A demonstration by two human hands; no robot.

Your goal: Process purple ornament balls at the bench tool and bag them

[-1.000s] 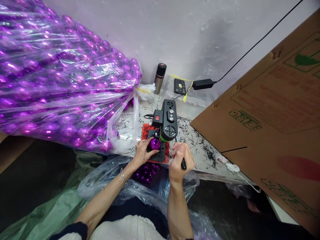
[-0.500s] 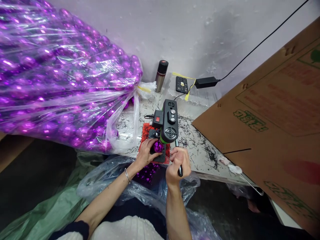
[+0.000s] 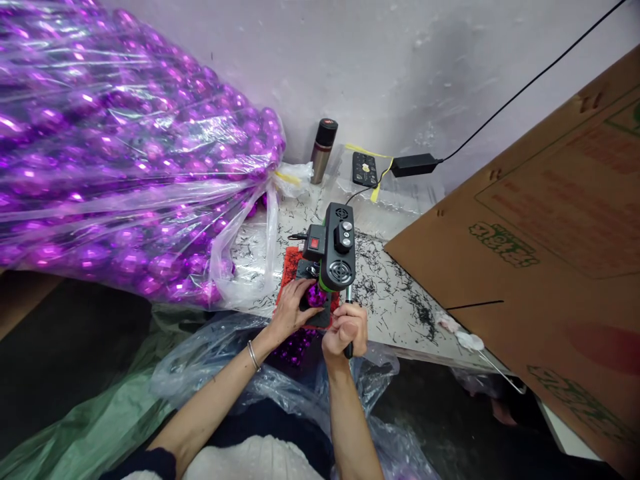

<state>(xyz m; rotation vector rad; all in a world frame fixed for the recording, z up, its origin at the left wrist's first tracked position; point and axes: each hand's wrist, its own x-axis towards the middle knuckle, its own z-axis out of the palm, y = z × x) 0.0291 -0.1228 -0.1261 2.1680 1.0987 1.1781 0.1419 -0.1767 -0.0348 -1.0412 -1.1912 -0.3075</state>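
A small bench drill press [image 3: 340, 247], black with green trim and a red switch, stands on a red mat [image 3: 289, 268] at the table's front edge. Under its head sits a shiny purple bauble [image 3: 316, 295]. My left hand [image 3: 293, 308] holds the bauble, thumb on the near side and fingers on the far side. Wrapped round the black grip of the press's lever [image 3: 349, 349] is my right hand [image 3: 345, 332]. The drill's tip is hidden behind the head and the bauble.
A large clear bag of purple baubles [image 3: 150, 167] fills the left. Behind the press stand a flask [image 3: 324, 150], a dark patterned flat object [image 3: 365, 169] and a black power adapter [image 3: 415, 165]. Thin black shavings [image 3: 423, 310] litter the table. A cardboard box [image 3: 525, 267] leans in from the right.
My right hand has swung the lever a little to the left, and the press head looks slightly shifted. My left hand stays on the bauble.
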